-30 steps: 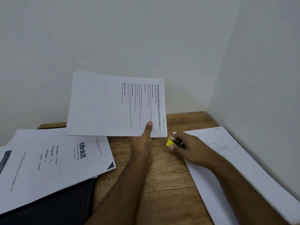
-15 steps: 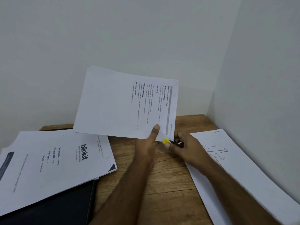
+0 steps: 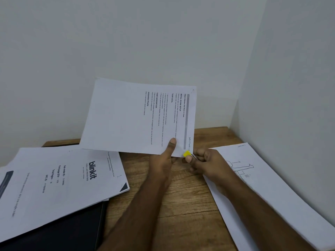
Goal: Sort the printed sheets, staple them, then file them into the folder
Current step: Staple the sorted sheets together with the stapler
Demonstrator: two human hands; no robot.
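Most of the small yellow stapler (image 3: 187,154) is hidden inside the right hand (image 3: 208,163), so its jaw on the held sheet (image 3: 137,116) cannot be made out. The sheet's small print is too fine to read. A dark folder (image 3: 59,232) lies mostly covered by a paper stack (image 3: 54,182); both run off the left and bottom edges. The drawing sheet (image 3: 272,187) is partly covered by the right forearm and cut off at the lower right.

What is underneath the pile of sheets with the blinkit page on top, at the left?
A dark folder lies under the blinkit pile, its near right part sticking out onto the wooden table. The rest of the folder, and anything else beneath the sheets, is covered.
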